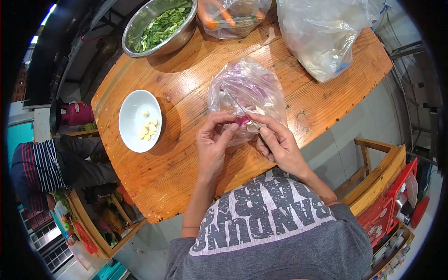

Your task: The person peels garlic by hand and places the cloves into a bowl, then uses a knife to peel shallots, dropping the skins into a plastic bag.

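Observation:
My left hand pinches a small purple-skinned clove between thumb and fingers; it looks like garlic, though the fingers partly cover it. In my right hand is a small knife, its thin blade slanting up and to the left. The right fingers also come close to the clove. Both hands are over the near side of a clear plastic bag holding white and purple bulbs or skins. To the left stands a white bowl with several peeled garlic cloves in it.
On the wooden table stand a steel bowl of chopped greens, a bag with carrots and a large plastic bag. A wooden stool is at the right. Another person is at the left.

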`<state>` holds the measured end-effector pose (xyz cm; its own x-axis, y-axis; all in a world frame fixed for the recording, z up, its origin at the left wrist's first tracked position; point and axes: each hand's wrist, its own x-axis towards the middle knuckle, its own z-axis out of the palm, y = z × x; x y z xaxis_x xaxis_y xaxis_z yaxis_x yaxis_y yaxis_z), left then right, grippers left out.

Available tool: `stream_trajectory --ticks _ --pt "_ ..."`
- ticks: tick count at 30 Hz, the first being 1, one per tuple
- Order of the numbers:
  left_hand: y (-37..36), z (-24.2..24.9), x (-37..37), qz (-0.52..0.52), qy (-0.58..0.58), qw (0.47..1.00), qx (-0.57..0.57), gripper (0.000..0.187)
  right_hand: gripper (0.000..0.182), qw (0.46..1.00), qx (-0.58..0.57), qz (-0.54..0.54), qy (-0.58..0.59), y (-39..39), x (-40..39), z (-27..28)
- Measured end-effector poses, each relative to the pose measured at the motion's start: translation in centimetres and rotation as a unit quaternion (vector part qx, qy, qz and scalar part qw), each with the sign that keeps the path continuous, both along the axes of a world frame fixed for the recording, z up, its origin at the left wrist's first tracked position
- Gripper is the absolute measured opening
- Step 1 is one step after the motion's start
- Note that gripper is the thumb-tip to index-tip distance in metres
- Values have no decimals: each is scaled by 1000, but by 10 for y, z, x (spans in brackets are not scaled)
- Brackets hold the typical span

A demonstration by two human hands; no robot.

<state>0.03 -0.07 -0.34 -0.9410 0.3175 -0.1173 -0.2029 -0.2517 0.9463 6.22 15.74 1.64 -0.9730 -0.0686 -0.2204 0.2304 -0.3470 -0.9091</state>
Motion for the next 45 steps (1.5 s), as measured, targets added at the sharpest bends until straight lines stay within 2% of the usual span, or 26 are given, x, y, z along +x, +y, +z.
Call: stream_trajectory --ticks 12,15,21,27,30,39,42,45 --pt "2 -2 1 26 2 1000 17 12 36 1000 -4 3 -10 0 0 3" --pt "5 -2 2 34 4 999 -1 20 36 1000 -13 -1 -8 -1 1 0" --pt "9 2 1 59 10 997 37 42 35 1000 -18 -13 -4 -1 1 0" --pt "5 1 1 34 -5 998 51 40 35 1000 -20 -17 5 -1 2 -2" --pt "5 -4 1 33 23 998 40 38 35 1000 -14 -22 5 -2 2 0" --pt "4 2 1 32 -35 997 66 41 35 999 -35 -32 3 -2 5 -2" --pt "7 9 0 39 10 998 46 41 35 999 -30 -28 0 0 4 -1" --pt "5 5 -1 51 -10 998 43 39 35 999 -42 -32 1 1 5 1"
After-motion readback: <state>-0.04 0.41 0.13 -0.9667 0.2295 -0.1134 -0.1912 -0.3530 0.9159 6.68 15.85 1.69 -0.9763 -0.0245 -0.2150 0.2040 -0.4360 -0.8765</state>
